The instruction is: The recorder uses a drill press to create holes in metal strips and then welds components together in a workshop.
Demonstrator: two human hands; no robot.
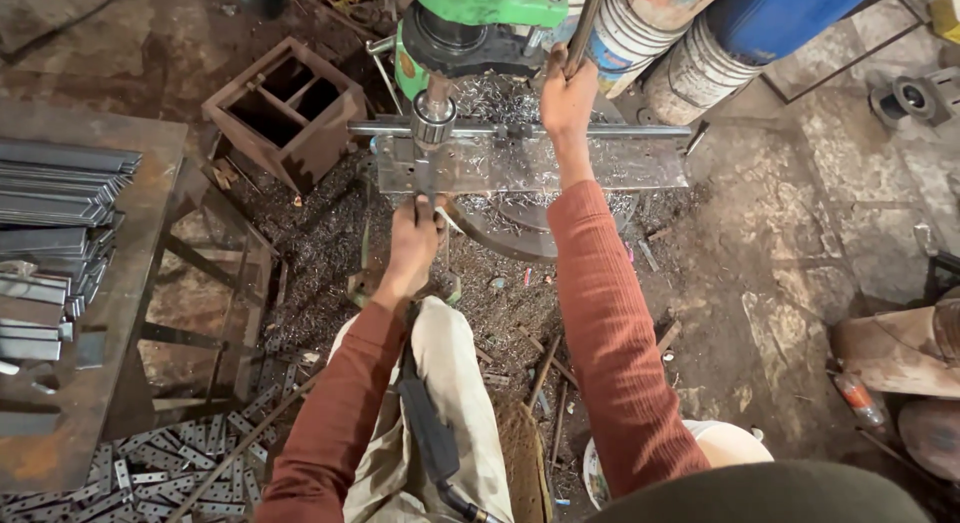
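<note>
While gripping: two hands [490, 173], one lever [582, 33].

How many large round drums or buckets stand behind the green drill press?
3: a blue plastic drum at top right, a white banded bucket below it, and another white banded bucket beside the right hand. More may be hidden off-frame.

**Metal, swarf, ribbed cloth**

I see the drill press [480, 23] at top centre in glossy green paint, with a bright steel chuck. The flat bar [520, 163] under it is dull grey metal, scratched, with shiny curled swarf on it. The rusty box frame [285, 108] at upper left is rough. My sleeves [600, 323] are ribbed rust-red cloth, matt. The floor [800, 233] is cracked, dusty concrete.
</note>
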